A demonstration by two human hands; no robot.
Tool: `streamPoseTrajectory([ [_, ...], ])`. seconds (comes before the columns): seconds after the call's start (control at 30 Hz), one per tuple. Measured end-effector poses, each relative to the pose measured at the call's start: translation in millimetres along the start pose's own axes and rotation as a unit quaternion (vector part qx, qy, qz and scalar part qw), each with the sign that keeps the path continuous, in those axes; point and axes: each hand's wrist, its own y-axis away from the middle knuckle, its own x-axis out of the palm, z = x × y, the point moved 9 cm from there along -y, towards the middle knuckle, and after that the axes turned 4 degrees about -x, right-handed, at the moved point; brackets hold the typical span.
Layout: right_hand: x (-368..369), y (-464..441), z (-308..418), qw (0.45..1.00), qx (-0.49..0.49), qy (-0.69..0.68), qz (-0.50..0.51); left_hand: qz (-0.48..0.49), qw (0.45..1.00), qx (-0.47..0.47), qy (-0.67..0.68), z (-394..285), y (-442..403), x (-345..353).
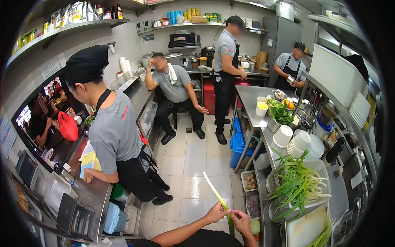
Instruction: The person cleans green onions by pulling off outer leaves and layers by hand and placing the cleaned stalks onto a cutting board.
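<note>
One long stalk of green onion (215,190) is held between my two hands, low in the middle of the head view. Its pale end points up and away, and its green part runs down toward my body. My left hand (217,213) is closed round the stalk. Fingers of my right hand (240,219) pinch it just beside the left. A heap of green onions (297,181) lies to my right in and over a white basket (321,168). More green leaves (323,232) rest on a white cutting board (305,227) nearer to me.
Stacked white tubs (299,142) and a pot of leafy greens (281,114) stand on the right counter. A co-worker (113,127) leans over the left counter; another person (175,82) sits at the back. Two more people stand behind. Tiled floor (193,164) runs between the counters.
</note>
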Motion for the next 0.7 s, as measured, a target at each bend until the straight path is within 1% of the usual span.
streamPoseTrajectory([
  [0.07, -2, -4, -2, 1.000, -0.028, 0.011, 0.001, 0.027, 0.999, -0.011, -0.015, -2, -1, 4],
  [0.1, -1, -5, 3, 0.999, -0.035, 0.015, -0.001, 0.026, 0.999, -0.009, -0.018, -6, -1, 5],
  [0.2, -4, -2, 5, 1.000, -0.018, 0.023, -0.010, 0.050, 0.999, 0.001, 0.008, -13, 7, 13],
  [0.23, -7, -5, -9, 0.999, -0.025, 0.034, -0.018, 0.049, 0.999, -0.006, 0.005, -9, 9, 13],
  [0.3, -5, -2, -6, 1.000, -0.006, 0.003, -0.019, 0.039, 0.999, 0.017, -0.002, -6, 6, 9],
  [0.37, -4, -2, -6, 1.000, -0.003, 0.005, -0.014, 0.035, 0.999, 0.015, -0.004, -4, 3, 5],
  [0.47, -3, -9, -5, 1.000, -0.002, 0.011, 0.002, 0.028, 0.998, 0.042, 0.026, -16, -3, -1],
  [0.57, -3, -16, -6, 1.000, 0.002, 0.009, 0.015, 0.022, 0.999, 0.038, 0.024, -25, -8, -1],
  [0.63, -3, -21, 4, 0.999, -0.013, 0.028, 0.010, 0.021, 0.999, 0.032, 0.022, -24, -15, -4],
  [0.7, -2, -25, 8, 1.000, -0.017, 0.013, 0.012, 0.021, 0.999, 0.035, 0.018, -26, -19, -5],
])
